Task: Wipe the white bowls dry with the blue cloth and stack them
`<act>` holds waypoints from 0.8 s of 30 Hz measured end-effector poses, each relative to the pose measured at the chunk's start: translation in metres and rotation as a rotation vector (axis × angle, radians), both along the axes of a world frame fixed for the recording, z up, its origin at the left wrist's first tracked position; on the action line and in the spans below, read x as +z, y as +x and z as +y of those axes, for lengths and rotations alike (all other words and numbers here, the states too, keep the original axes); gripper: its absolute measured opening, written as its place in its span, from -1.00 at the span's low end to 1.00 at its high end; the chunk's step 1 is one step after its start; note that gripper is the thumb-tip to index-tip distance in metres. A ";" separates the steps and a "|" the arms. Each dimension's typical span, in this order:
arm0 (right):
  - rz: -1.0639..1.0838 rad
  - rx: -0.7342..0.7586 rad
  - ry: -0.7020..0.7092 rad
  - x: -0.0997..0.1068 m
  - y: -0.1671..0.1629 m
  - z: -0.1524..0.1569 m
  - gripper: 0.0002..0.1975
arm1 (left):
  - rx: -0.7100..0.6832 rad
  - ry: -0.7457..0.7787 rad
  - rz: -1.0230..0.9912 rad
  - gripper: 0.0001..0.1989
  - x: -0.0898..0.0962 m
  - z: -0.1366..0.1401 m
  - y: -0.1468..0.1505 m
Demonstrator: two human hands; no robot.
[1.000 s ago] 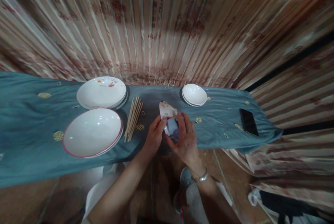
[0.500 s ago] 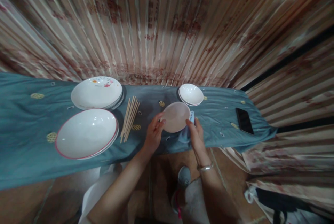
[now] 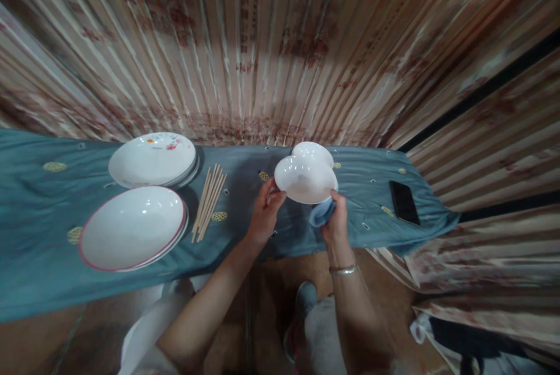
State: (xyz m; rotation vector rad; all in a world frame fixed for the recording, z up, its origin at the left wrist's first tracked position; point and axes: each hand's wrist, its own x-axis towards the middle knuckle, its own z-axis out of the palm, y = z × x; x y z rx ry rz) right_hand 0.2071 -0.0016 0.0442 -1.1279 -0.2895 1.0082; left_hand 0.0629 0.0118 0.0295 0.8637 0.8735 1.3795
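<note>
White bowl (image 3: 304,181) held above the bench (image 3: 245,188), near its middle.
Left to right: red-rimmed dishes (image 3: 133,226), floral plates (image 3: 153,165) behind; loose chopsticks (image 3: 209,203); left grip (image 3: 263,211) grasping held bowl's left rim; second bowl (image 3: 314,150) behind, partly covered, contact can't tell; right grip (image 3: 338,220) grasping right rim, blue cloth (image 3: 321,214) in same grip; black phone (image 3: 405,202) lying near right end.

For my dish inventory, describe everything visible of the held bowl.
The bowl is round, white and glossy, looking ceramic. It is held, opening upward, between the left hand and right hand, which grip its opposite sides. A blue cloth bunches below its right side. The bowl partly hides another white bowl.
</note>
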 end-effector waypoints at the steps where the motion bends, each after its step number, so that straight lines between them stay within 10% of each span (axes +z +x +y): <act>1: -0.022 -0.010 0.016 0.000 0.004 0.003 -0.75 | 0.012 0.020 0.017 -0.54 0.003 0.007 0.006; 11: -0.671 -0.096 0.050 -0.008 0.047 0.044 -0.55 | -0.071 0.136 0.168 -0.57 0.003 0.091 0.044; 24: -0.719 -0.112 -0.062 -0.040 0.059 0.064 -0.41 | -0.061 0.140 0.332 -0.58 -0.015 0.132 0.058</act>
